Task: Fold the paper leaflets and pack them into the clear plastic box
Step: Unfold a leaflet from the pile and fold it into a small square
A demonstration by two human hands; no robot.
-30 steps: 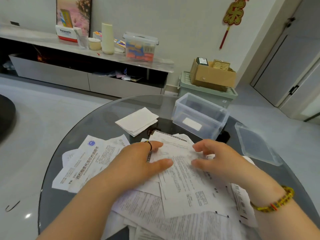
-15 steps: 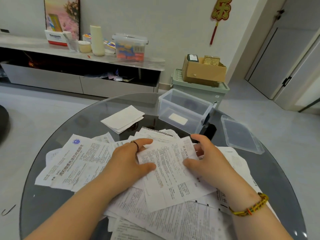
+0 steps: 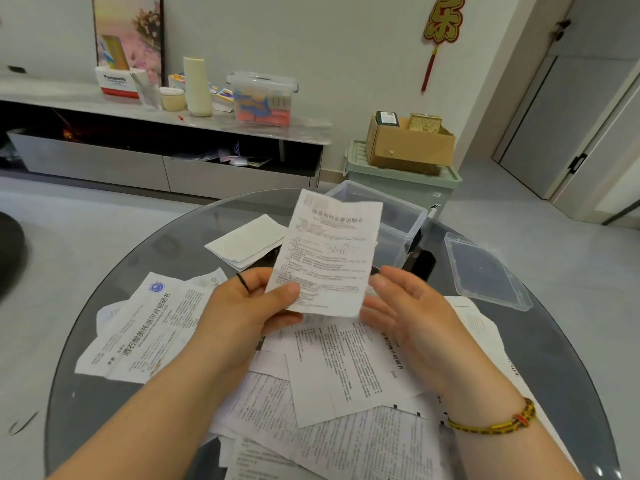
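Leaflet (image 3: 329,254) above glass table (image 3: 138,261), grey floor (image 3: 69,216)

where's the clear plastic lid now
In the head view the clear plastic lid lies at the right of the round glass table, right of the open clear plastic box.

A: What is the person wearing?
B: I see a thin black ring (image 3: 243,282) on one finger of the left hand (image 3: 242,310).
A: And the right hand (image 3: 412,317)?
B: I see a yellow bracelet (image 3: 495,424) at its wrist, with red and dark bits. It looks braided, like string.
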